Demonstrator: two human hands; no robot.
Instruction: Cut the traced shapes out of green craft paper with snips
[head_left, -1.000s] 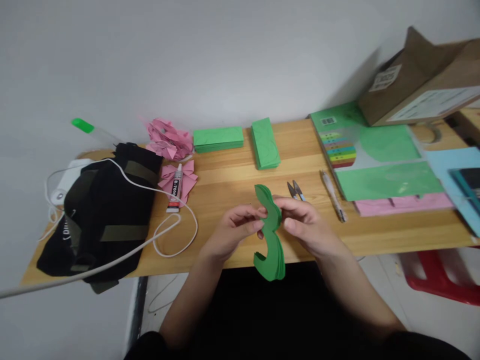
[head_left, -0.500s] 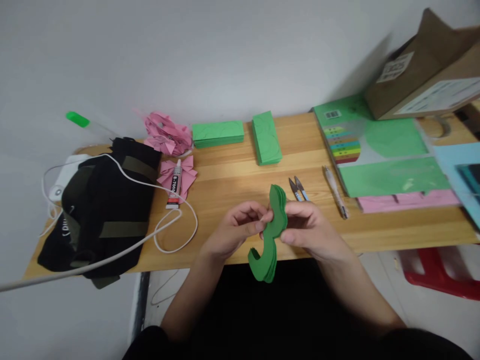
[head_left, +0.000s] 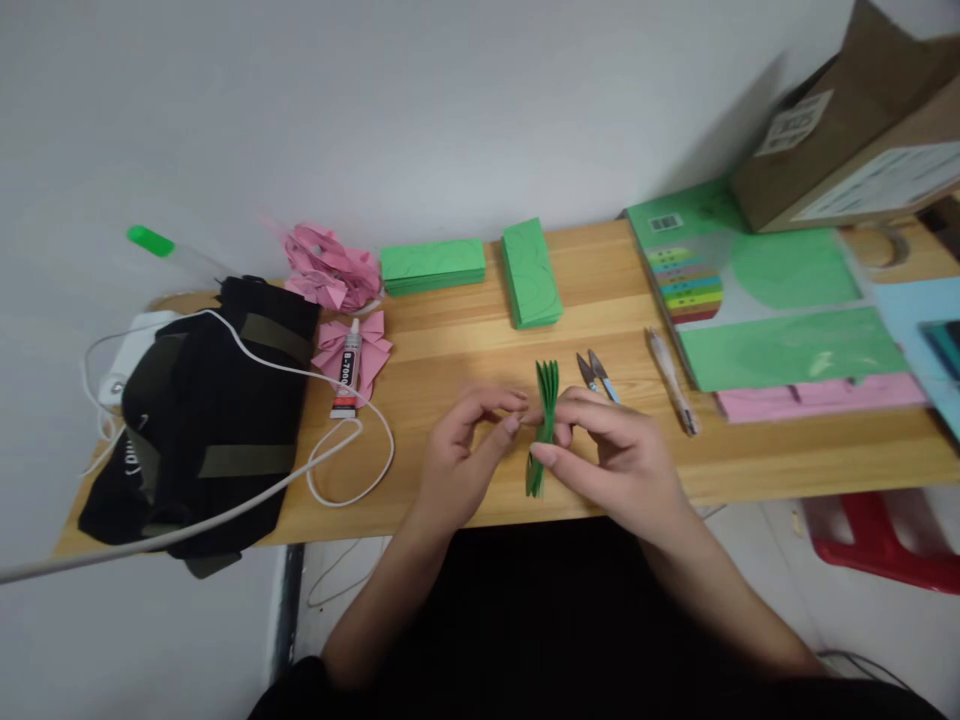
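Note:
A folded green paper cut-out (head_left: pixel 547 400) stands nearly edge-on above the table's front part, its several layers fanned at the top. My right hand (head_left: pixel 619 455) grips it, thumb on the near side and fingers behind its right edge. Close to the left side of the paper is my left hand (head_left: pixel 472 450), its fingers curled and thumb and forefinger nearly together. Blur hides whether anything is between those fingertips. Small thread snips (head_left: pixel 598 376) lie just beyond my right hand, blades pointing away. A clear pen (head_left: pixel 673 382) rests to their right.
Two green paper stacks (head_left: pixel 433 268) lie near the wall. Pink paper scraps (head_left: pixel 334 270), a glue tube (head_left: pixel 347 370) and a black bag (head_left: pixel 217 430) with a white cable (head_left: pixel 390 440) are left. Right are a green paper pack (head_left: pixel 787 350) and a cardboard box (head_left: pixel 847 140).
The green cut-out has turned from showing its curvy face to nearly edge-on, with its layers fanned. My left fingers have come off its face to its left side.

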